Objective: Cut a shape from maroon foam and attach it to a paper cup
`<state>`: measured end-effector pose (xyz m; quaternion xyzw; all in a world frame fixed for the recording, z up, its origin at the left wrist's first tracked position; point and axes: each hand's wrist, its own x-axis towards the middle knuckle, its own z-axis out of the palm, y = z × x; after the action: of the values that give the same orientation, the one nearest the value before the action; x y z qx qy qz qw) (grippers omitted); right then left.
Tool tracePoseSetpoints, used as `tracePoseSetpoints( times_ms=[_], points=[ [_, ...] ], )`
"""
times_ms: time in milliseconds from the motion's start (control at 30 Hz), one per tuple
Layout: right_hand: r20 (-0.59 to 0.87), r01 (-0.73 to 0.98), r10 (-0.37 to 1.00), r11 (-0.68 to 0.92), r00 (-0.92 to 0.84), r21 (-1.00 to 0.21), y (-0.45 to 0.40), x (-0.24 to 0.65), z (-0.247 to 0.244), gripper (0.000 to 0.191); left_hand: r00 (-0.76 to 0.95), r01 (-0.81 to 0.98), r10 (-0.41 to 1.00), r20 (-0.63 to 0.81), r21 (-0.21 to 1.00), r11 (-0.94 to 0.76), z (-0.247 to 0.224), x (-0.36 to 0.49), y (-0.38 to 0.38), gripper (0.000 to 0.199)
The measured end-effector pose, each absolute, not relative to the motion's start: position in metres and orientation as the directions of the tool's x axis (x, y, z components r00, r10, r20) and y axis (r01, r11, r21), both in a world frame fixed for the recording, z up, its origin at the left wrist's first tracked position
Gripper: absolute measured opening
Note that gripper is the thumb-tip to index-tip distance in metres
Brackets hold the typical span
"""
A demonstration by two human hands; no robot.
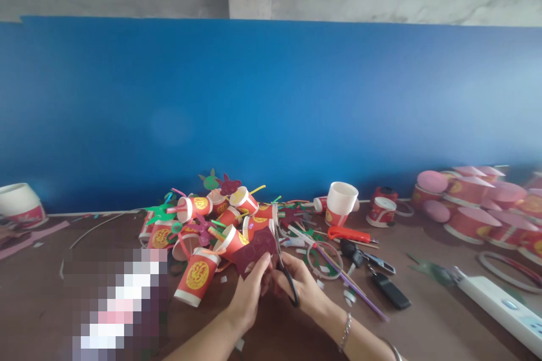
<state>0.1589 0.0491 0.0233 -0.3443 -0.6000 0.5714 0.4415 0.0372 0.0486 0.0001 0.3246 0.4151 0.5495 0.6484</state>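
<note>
My left hand point(250, 294) pinches a dark maroon paper sheet point(254, 251) near the middle of the view, its thumb on top. My right hand point(298, 282) is closed round the black handles of a pair of scissors point(287, 273), whose blades point up and away along the right edge of the paper. Both hands are close together, and some fingertips are hidden below the paper. Just beyond the paper lies a heap of red paper cups with straws and cut shapes, one cup point(197, 276) lying tilted left of my left hand.
A white-rimmed cup point(341, 203) stands at the back. Right of my hands lie an orange-red cutter point(349, 234), keys point(351, 251), a black fob point(389, 289) and a white glue gun point(499, 299). Pink-topped cups point(470, 225) fill the far right. Paper scraps are scattered about.
</note>
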Motion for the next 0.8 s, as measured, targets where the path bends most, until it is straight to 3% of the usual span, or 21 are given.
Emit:
tracePoseSetpoints(
  times_ms=[800],
  points=[
    [0.097,-0.069,0.933,0.078,-0.348,-0.995,0.049,0.158,0.019,0.037,0.073,-0.482,0.971,-0.229,0.844,0.235,0.013,0.04,0.044,0.044]
  ],
)
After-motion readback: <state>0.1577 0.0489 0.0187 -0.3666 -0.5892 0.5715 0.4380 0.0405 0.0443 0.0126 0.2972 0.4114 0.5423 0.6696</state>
